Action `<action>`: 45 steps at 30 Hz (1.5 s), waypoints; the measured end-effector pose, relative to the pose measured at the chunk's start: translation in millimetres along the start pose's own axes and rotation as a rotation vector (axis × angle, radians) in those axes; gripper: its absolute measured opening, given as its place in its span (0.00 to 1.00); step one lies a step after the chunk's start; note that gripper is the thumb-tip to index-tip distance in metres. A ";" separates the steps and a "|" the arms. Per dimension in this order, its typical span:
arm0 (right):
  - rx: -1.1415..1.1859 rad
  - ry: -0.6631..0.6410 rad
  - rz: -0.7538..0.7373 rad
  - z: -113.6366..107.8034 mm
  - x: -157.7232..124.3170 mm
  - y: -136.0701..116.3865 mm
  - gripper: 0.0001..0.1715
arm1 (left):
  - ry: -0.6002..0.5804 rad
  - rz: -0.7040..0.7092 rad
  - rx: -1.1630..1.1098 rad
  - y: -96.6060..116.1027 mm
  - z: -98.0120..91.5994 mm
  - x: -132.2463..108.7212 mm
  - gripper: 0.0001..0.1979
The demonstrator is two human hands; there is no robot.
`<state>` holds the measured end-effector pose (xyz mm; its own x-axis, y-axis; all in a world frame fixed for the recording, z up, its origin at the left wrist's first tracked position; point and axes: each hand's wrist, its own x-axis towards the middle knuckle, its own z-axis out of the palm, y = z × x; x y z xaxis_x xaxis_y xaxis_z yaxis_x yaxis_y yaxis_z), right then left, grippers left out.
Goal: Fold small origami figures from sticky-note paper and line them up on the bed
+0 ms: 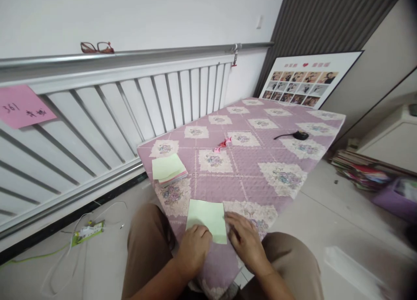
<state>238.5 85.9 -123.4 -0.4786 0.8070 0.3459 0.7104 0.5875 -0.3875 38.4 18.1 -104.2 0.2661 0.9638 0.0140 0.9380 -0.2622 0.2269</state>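
Observation:
A light green square sheet of paper (208,217) lies flat near the table's front corner. My left hand (196,247) rests on its lower left part, the fingers curled and pressed together at the edge; the fingertips are partly hidden. Along the paper's right edge is my right hand (243,237), fingers stretched out and the thumb apart from them. Whether its fingertips touch the paper is hard to tell. A stack of coloured paper sheets (168,167), green on top, sits farther off to the left.
Small pink and red folded pieces (223,144) and a black object with a strap (300,135) lie on the purple patterned tablecloth (228,182). A photo board (309,80) stands at the back. The white radiator (143,100) borders the left; a power strip (88,232) is on the floor.

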 end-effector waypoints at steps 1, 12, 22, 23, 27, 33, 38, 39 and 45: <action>0.007 -0.007 -0.007 -0.5 -6.1 -3.3 0.25 | 0.005 0.008 -0.002 2.5 -0.7 -2.3 0.09; 0.045 0.007 -0.112 3.7 -25.4 -14.3 0.17 | 0.085 0.028 -0.064 -3.5 -2.8 -12.4 0.07; 0.097 0.165 -0.107 9.1 -22.9 -7.2 0.13 | 0.398 0.139 -0.347 -60.8 2.7 -24.7 0.21; 0.112 0.181 -0.123 8.2 -22.7 -8.2 0.11 | 0.421 0.126 -0.313 -59.9 2.7 -26.8 0.21; 0.170 0.208 -0.176 4.3 -23.3 -15.1 0.09 | 0.406 0.079 -0.196 -51.2 1.9 -36.1 0.17; 0.198 0.160 -0.228 2.1 -25.5 -17.9 0.11 | 0.385 0.092 -0.319 -51.1 5.5 -39.5 0.09; 0.163 0.102 -0.249 -0.9 -23.4 -11.2 0.18 | 0.372 0.188 -0.398 -44.5 8.9 -34.4 0.08; 0.164 0.093 -0.250 -1.3 -23.4 -10.2 0.16 | 0.366 0.178 -0.400 -42.2 9.1 -33.9 0.08; 0.169 0.040 -0.193 -3.1 -27.4 -6.2 0.08 | 0.316 -0.065 -0.349 -36.7 5.1 -41.2 0.10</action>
<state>248.8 60.0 -127.8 -0.5733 0.6782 0.4597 0.5103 0.7346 -0.4472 -5.9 -12.3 -118.0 0.0776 0.9591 0.2723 0.8054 -0.2213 0.5498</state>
